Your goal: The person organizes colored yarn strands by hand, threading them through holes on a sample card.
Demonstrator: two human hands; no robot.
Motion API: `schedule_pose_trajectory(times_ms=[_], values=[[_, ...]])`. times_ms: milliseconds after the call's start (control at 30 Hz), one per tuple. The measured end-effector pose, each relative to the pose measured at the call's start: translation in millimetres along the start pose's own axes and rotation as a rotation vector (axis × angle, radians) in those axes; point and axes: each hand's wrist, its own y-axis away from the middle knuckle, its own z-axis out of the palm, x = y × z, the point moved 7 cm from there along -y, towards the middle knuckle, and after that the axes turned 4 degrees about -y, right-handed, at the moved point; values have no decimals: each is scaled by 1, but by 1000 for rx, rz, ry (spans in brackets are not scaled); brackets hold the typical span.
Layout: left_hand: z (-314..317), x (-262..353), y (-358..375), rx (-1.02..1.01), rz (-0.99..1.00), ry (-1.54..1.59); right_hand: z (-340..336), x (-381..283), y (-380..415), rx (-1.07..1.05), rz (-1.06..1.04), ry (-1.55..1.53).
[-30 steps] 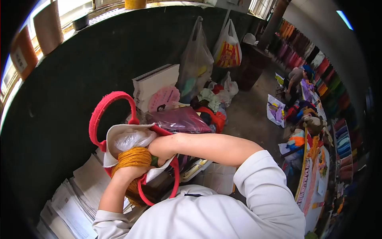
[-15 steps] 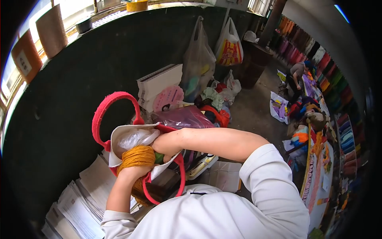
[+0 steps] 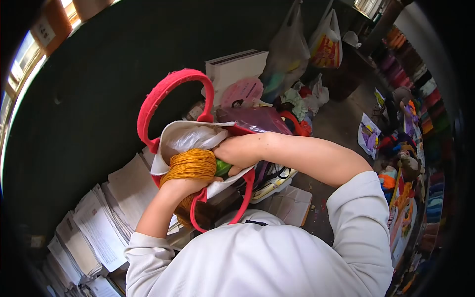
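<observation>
A white cloth bag with thick pink-red handles stands with its mouth open towards me. Crumpled clear plastic shows inside. My left hand is at the bag's near side, closed on a mustard-yellow skein of yarn; the skein lies over the hand, and darker strands hang below. My right hand reaches into the mouth from the right, curled around a shiny green bundle. Most of the right fingers are hidden inside the bag.
Stacks of paper lie left of the bag. Behind it are a white box, a pink round fan and a purple plastic packet. Plastic bags hang on the dark wall. Colourful yarn lies at the far right.
The view has tilted down and left, so the bag and both hands appear farther right and higher. Both hands stay at the bag's mouth, and more of the green bundle shows.
</observation>
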Motion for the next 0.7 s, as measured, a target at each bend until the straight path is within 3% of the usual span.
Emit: schedule_pose_trajectory(times_ms=[100, 133, 233, 367, 467, 533, 600, 667, 700], values=[[4, -8, 1, 19, 98, -11, -2, -5, 10, 38, -124, 218], [2, -8, 5, 168, 141, 18, -1, -7, 13, -21, -98, 214], [0, -5, 3, -175, -8, 37, -9, -6, 8, -120, 78, 87], [-2, -12, 4, -63, -38, 158, -30, -9, 17, -131, 174, 27], [14, -17, -1, -139, -78, 195, -74, -26, 47, 114, 149, -158], [3, -9, 1, -98, -80, 239, -98, -34, 76, 383, 3, -454], [-12, -3, -3, -31, -58, 244, -92, -32, 105, 492, -68, -1082], [-36, 9, -5, 122, 2, 136, -80, -47, 128, 551, -328, -1348], [-42, 8, -1, 273, 85, 338, -76, -61, 140, 565, -405, -1466]])
